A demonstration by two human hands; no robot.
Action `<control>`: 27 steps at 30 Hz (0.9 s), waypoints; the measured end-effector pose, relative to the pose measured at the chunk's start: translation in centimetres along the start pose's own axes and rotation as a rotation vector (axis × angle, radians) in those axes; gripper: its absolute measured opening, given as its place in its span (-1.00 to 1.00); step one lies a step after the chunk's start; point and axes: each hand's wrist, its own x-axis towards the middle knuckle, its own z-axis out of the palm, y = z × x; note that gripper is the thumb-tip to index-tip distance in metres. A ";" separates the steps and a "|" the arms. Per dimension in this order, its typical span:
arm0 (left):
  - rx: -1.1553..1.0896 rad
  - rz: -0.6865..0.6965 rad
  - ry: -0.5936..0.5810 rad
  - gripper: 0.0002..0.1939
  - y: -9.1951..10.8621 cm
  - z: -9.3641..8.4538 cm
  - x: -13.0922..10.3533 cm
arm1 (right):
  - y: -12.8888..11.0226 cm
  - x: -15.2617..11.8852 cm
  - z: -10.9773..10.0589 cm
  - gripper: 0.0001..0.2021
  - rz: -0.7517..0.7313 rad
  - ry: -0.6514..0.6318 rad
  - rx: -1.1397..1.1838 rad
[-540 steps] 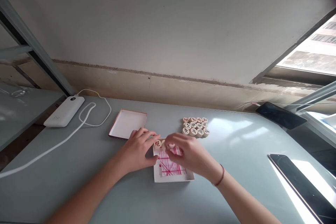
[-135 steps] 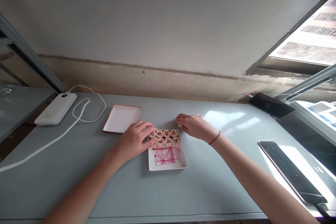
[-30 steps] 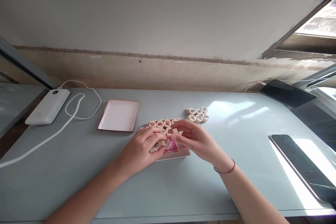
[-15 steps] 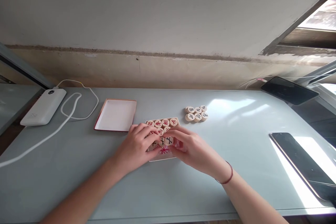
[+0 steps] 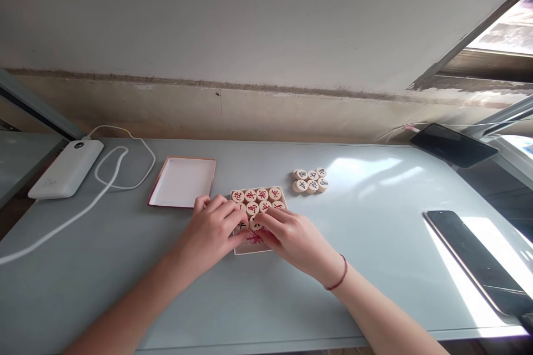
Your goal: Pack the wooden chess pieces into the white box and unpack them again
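Note:
A shallow open box point(image 5: 255, 250) holds rows of round wooden Chinese chess pieces, the upper rows marked in red. My left hand point(image 5: 214, 227) is at the box's left side, thumb and fingers curled around a black-marked chess piece point(image 5: 241, 225) in the lower row. From the right, my right hand point(image 5: 302, 241) reaches over the box, its fingertips closed on another black-marked piece point(image 5: 254, 223) beside it. My fingers partly cover both pieces and may hide others. Below them, the box floor shows a pink-red pattern.
The box lid point(image 5: 183, 182) lies inside-up at the left. Behind the box to the right sit several black-marked pieces in stacks point(image 5: 310, 181). A white power bank point(image 5: 66, 169) with a cable point(image 5: 79, 213), a dark phone point(image 5: 474, 260) and a black device point(image 5: 453, 144) lie farther out.
My right hand has shifted left along the lower row, uncovering more red pieces at the box's right. My left hand has drawn slightly left.

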 end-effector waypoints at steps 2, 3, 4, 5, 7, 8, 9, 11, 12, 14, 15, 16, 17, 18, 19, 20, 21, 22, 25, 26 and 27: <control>0.008 0.003 0.005 -0.92 0.0 0.0 0.0 | -0.1 0.2 0.0 -0.83 -0.014 0.009 0.028; 0.009 0.002 0.006 -0.93 0.1 0.1 0.0 | 0.0 0.2 -0.1 -0.84 -0.021 0.017 0.057; 0.010 -0.002 0.009 -0.94 0.1 0.1 0.0 | 0.1 0.3 -0.4 -0.86 -0.023 0.029 0.095; 0.009 -0.006 0.010 -0.95 0.2 0.1 0.0 | 0.3 0.3 -0.7 -0.86 -0.015 0.046 0.137; 0.005 -0.016 0.008 -0.96 0.3 0.2 0.0 | 1.2 0.4 -1.6 -0.84 0.054 0.105 0.187; 0.000 -0.025 0.008 -0.96 0.3 0.2 0.0 | 1.8 0.4 -2.1 -0.83 0.122 0.139 0.179; -0.006 -0.036 0.009 -0.97 0.4 0.3 0.0 | 2.6 0.5 -2.6 -0.81 0.206 0.172 0.146; -0.023 -0.053 0.013 -0.92 0.5 0.3 0.1 | 4.2 1.0 -3.3 -0.78 0.391 0.210 0.039; -0.034 -0.058 0.017 -0.85 0.6 0.3 0.0 | 5.0 1.3 -3.5 -0.76 0.471 0.209 -0.011; -0.054 -0.062 0.021 -0.70 0.6 0.3 0.0 | 6.2 2.1 -3.6 -0.72 0.586 0.167 -0.091; -0.060 -0.064 0.022 -0.66 0.6 0.3 0.0 | 6.6 2.5 -3.6 -0.71 0.624 0.128 -0.125; -0.064 -0.067 0.024 -0.65 0.6 0.3 0.0 | 6.9 3.0 -3.5 -0.70 0.654 0.085 -0.156; -0.066 -0.072 0.025 -0.64 0.6 0.3 0.0 | 7.1 3.3 -3.4 -0.70 0.678 0.040 -0.185; -0.067 -0.077 0.027 -0.64 0.6 0.3 0.0 | 7.2 3.6 -3.3 -0.71 0.695 -0.007 -0.210; -0.068 -0.081 0.026 -0.64 0.5 0.3 0.0 | 7.2 3.9 -3.1 -0.73 0.711 -0.052 -0.230; -0.069 -0.084 0.024 -0.63 0.5 0.3 0.0 | 7.2 4.1 -3.0 -0.74 0.728 -0.093 -0.246; -0.070 -0.084 0.022 -0.63 0.5 0.2 0.0 | 7.2 4.2 -2.9 -0.74 0.742 -0.128 -0.261; -0.069 -0.082 0.019 -0.63 0.4 0.2 0.1 | 7.3 4.3 -2.9 -0.74 0.754 -0.151 -0.277; -0.053 -0.073 0.020 -0.64 0.4 0.2 0.1 | 7.3 4.4 -2.9 -0.74 0.759 -0.166 -0.312; -0.046 -0.069 0.024 -0.65 0.4 0.2 0.1 | 7.3 4.4 -3.0 -0.74 0.755 -0.151 -0.313; -0.040 -0.065 0.032 -0.65 0.4 0.2 0.1 | 7.1 4.4 -3.2 -0.74 0.750 -0.125 -0.305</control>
